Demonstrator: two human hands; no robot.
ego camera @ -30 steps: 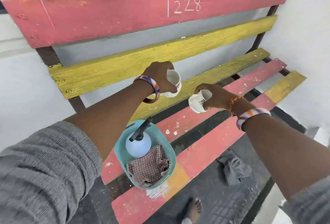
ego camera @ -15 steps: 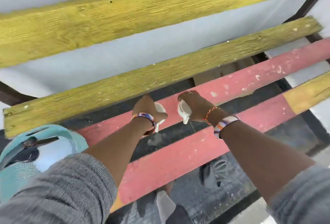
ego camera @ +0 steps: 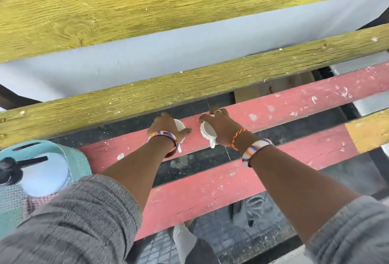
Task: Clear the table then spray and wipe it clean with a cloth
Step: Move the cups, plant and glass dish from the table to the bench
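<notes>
Entry, near to far, as I logged it from the remote feed.

Near left: teal basket (ego camera: 80,165) on the tabletop (ego camera: 210,192), holding a white spray bottle (ego camera: 44,177) with a checked cloth (ego camera: 31,204) under it. Neither had been used yet.

Middle: left hand (ego camera: 166,126), fingers closed round a white cup (ego camera: 179,125); right hand (ego camera: 221,127), fingers closed round a second white cup (ego camera: 207,132). Both cups sat low at the far red slat; I could not tell whether they touched it.

Below: paved floor (ego camera: 263,240), seen through wide gaps between slats.

Far: yellow slats (ego camera: 168,95).

Risks, as I judged them: a cup set on a slat edge could tip through a gap and break on the floor; any liquid left inside could spill onto wood still to be wiped; reaching back could knock the basket off the near edge.
</notes>
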